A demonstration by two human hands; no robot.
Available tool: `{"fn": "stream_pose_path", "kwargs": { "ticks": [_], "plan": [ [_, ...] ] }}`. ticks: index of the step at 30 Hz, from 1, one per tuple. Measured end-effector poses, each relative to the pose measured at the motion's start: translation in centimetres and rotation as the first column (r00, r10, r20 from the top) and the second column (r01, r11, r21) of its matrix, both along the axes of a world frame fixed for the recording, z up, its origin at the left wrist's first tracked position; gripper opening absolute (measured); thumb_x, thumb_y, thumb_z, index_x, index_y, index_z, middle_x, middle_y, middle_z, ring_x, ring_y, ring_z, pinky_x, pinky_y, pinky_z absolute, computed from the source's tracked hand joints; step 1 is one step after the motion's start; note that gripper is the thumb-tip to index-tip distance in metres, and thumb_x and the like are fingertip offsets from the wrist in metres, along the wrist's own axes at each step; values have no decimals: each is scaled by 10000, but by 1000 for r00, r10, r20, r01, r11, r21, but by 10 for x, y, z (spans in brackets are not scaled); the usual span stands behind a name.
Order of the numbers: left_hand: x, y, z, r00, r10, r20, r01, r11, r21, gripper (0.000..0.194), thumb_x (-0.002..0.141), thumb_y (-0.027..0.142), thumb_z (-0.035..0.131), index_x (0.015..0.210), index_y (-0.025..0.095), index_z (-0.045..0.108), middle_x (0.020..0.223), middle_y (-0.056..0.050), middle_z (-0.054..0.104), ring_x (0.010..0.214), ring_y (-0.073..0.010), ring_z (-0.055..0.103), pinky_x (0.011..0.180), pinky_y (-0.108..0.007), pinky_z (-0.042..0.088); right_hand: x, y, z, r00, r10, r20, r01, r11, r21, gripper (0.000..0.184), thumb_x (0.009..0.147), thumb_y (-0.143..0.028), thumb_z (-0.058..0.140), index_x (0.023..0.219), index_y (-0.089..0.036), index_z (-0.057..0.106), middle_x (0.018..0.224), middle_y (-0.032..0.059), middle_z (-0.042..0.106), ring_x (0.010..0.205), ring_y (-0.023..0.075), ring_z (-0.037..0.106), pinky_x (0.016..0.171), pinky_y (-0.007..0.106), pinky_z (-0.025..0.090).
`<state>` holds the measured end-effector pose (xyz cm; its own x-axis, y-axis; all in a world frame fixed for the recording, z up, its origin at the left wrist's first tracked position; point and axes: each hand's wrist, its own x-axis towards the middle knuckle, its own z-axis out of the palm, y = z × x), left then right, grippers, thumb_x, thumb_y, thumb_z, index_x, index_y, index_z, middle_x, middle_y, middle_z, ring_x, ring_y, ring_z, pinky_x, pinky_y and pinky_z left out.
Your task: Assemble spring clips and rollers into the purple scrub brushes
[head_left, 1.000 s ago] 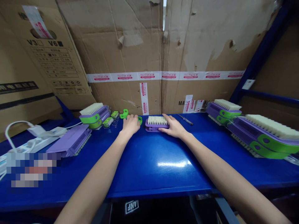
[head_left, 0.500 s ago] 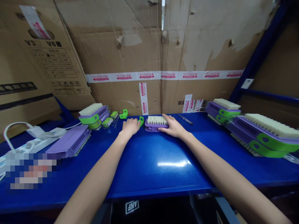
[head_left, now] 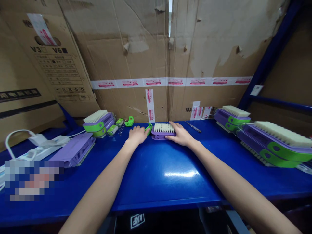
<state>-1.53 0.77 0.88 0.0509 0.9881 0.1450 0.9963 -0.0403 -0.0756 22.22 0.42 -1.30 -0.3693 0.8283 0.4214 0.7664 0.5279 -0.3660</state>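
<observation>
A purple brush [head_left: 163,131] with cream bristles facing up lies near the back of the blue table. My right hand [head_left: 180,134] is closed around its right end, thumb along the front side. Just left of the brush, my left hand [head_left: 137,135] grips a green plastic end piece [head_left: 148,128], which is at the brush's left end; whether the two touch is hard to tell. Behind my left hand lies another green end piece [head_left: 129,121]. Small loose metal screws or springs [head_left: 120,129] sit beside green-and-clear small packs [head_left: 112,130].
Purple-and-green brushes [head_left: 99,123] stand at left beside a purple brush body [head_left: 73,150] and a white power strip [head_left: 48,147]. More stacked brushes [head_left: 278,139] stand at right. A screwdriver [head_left: 193,126] lies right of my right hand. Cardboard [head_left: 131,58] walls the back.
My left hand has shifted slightly right with the green end piece, which is now closer to the brush's left end. My right hand keeps its hold. The whole view has tilted a little.
</observation>
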Motion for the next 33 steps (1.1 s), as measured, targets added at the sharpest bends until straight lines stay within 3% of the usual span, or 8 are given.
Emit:
{"fn": "stream_pose_path", "kwargs": {
  "ticks": [15, 26, 33],
  "plan": [
    [0, 3, 1, 997, -61, 42, 58, 997, 50, 457, 915, 469, 352, 995, 123, 641, 1048, -175, 659, 1009, -318, 611, 776, -372, 470, 0, 1, 0, 1000, 3, 13, -3, 1000, -8, 808, 770, -544, 615, 1416, -155, 325, 1293, 185, 494, 1231, 328, 437, 969, 465, 401],
    [2, -1, 8, 999, 7, 42, -10, 997, 79, 383, 879, 426, 440, 1072, 139, 603, 1014, -177, 680, 970, -341, 637, 764, -384, 471, 0, 1, 0, 1000, -1, 6, 1, 1000, -11, 797, 766, -533, 626, 1416, -185, 324, 1299, 170, 491, 1232, 320, 440, 964, 450, 403],
    [0, 0, 8, 990, 6, 139, -21, 994, 107, 394, 846, 343, 532, 1198, 167, 519, 1106, -151, 652, 1033, -299, 615, 786, -346, 468, 0, 0, 1, 1000, -7, 20, 7, 1000, -19, 801, 776, -534, 614, 1415, -148, 325, 1289, 190, 496, 1228, 325, 441, 969, 461, 403]
  ]
}}
